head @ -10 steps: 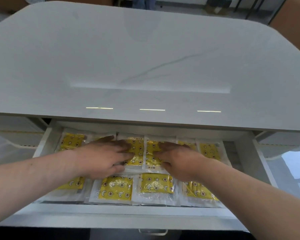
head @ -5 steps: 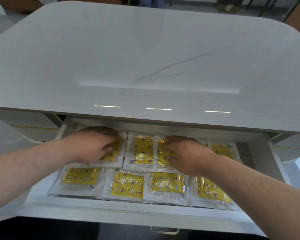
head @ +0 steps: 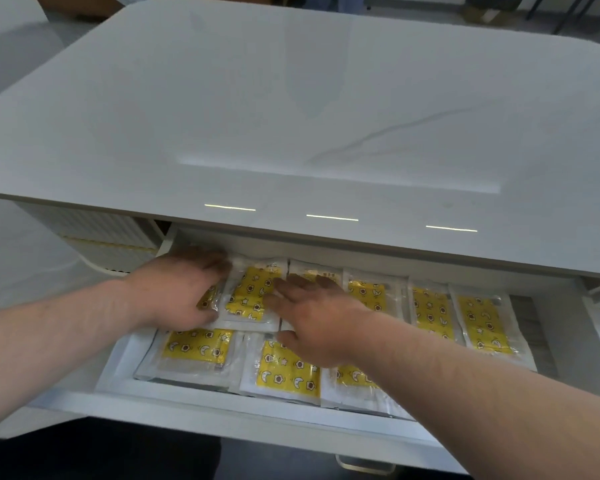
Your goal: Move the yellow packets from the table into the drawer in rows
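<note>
The worktop [head: 291,98] is pale grey-white and marble-like, with a faint grey vein toward 3 o'clock and three thin bright streaks at 6 o'clock. The drawer [head: 222,407] is plain white. The yellow packets [head: 250,296] have whitish translucent wrappers and yellow panels printed with dark-outlined white moons, stars and flowers.

White table [head: 291,98], marble-look top w/ a grey vein [head: 395,128] toward the right side and 3 short light streaks [head: 332,217] along the near edge. The drawer [head: 222,414] stands pulled out from under that near edge, white inside. Yellow packets [head: 484,323] lie flat on the drawer floor in 2 rows. The back row [head: 428,313] runs from the left wall to near the right wall, packets side by side, edges touching or overlapping. The front row [head: 198,348] sits along the front rim from the left corner to approx. mid-drawer; the rest is hidden.
</note>
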The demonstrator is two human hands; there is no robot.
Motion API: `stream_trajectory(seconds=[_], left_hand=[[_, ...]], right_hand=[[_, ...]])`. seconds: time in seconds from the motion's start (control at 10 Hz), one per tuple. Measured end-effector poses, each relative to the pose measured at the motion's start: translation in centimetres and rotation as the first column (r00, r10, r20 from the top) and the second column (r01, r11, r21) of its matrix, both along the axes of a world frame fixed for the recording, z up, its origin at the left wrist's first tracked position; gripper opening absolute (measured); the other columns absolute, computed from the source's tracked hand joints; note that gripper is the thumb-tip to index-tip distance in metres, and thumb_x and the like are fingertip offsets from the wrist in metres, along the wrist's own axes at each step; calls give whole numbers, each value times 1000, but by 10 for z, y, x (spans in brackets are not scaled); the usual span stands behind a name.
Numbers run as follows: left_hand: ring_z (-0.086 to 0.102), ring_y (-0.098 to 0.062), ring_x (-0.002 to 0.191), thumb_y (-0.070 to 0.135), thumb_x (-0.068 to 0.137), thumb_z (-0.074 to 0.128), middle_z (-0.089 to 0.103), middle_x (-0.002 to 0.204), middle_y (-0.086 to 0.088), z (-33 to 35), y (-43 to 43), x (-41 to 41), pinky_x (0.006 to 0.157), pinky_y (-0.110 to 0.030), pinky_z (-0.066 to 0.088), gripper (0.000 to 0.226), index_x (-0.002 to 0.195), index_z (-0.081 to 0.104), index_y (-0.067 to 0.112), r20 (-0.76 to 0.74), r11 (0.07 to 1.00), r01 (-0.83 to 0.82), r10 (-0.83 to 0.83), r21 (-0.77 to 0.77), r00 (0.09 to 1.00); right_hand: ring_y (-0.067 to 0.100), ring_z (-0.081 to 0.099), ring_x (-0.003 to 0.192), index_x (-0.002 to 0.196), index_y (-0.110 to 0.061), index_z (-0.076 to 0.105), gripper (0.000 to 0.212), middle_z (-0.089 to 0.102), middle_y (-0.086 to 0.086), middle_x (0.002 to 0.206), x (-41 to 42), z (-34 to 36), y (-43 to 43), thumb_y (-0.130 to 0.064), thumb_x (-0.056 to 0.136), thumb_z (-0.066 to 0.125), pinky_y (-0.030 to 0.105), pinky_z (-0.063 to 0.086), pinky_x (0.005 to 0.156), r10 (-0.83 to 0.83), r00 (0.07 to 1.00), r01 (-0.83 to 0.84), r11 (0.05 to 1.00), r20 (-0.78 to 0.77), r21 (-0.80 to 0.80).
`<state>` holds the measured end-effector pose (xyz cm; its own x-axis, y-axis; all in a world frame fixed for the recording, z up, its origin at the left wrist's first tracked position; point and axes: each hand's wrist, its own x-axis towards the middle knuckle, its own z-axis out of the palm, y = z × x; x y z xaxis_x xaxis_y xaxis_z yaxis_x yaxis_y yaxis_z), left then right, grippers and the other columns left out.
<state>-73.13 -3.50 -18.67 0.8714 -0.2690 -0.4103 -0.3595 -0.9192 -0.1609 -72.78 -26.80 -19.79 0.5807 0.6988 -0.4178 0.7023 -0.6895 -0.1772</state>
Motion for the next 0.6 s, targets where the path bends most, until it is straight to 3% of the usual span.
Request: stream_trajectory(seconds=[0.1,0.3,0.6], left_hand=[[43,-21,130,56,69,50,47,142,-1,-2,8,-2,112,-34,26,78,139,43,23,87,995,65,-71,71,994],[30,-21,139,57,76,43,34,152,-1,-2,12,0,117,-33,15,81,147,31,21,68,986,94,-104,141,992],[29,-19,139,59,78,42,33,152,0,-5,16,2,119,-33,14,80,148,30,22,60,979,120,-132,167,989]], right_hand=[[24,-1,150,154,-29,10,59,5,1,164,-3,-3,16,-48,101,28,54,3,119,52,999,-52,998,-13,-39],[24,-7,150,155,-31,3,60,-4,-3,164,-1,-5,23,-51,101,20,55,-4,119,50,998,-54,994,-43,-93],[21,-4,150,154,-35,6,59,-1,-6,164,-3,-9,12,-51,100,25,53,-1,119,8,997,-6,1000,-74,18]])
